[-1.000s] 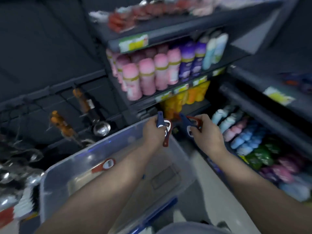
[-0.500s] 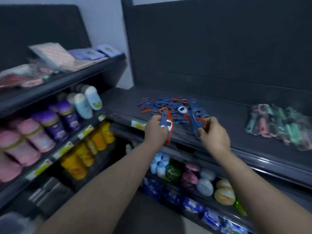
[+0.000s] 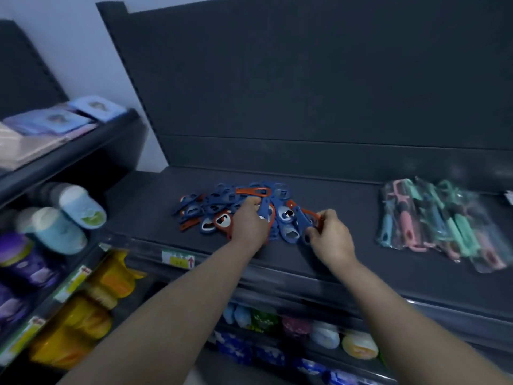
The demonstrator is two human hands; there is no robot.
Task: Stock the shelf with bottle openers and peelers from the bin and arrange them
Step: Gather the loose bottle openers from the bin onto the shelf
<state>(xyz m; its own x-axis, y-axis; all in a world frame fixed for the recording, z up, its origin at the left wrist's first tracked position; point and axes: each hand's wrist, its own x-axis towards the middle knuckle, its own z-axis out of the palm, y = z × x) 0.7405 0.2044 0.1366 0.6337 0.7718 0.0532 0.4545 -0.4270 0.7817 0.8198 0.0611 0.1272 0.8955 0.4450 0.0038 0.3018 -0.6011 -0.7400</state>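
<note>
A heap of blue and orange bottle openers point(image 3: 213, 207) lies on the dark shelf point(image 3: 319, 254) in the middle of the view. My left hand point(image 3: 249, 226) grips blue and orange openers point(image 3: 268, 211) right over the heap's near side. My right hand point(image 3: 330, 237) holds more blue and orange openers point(image 3: 301, 218) at the heap's right edge. Clear bags of pastel peelers point(image 3: 441, 223) lie further right on the same shelf. The bin is out of view.
A yellow price tag point(image 3: 177, 258) sits on the shelf's front rail. Round air fresheners point(image 3: 358, 343) fill the shelf below. On the left unit stand blue, purple and yellow bottles point(image 3: 52, 229), with flat packets point(image 3: 55, 120) on top.
My view swung from the bin and the left unit to the dark shelf. Both hands carried their openers forward and down onto the heap.
</note>
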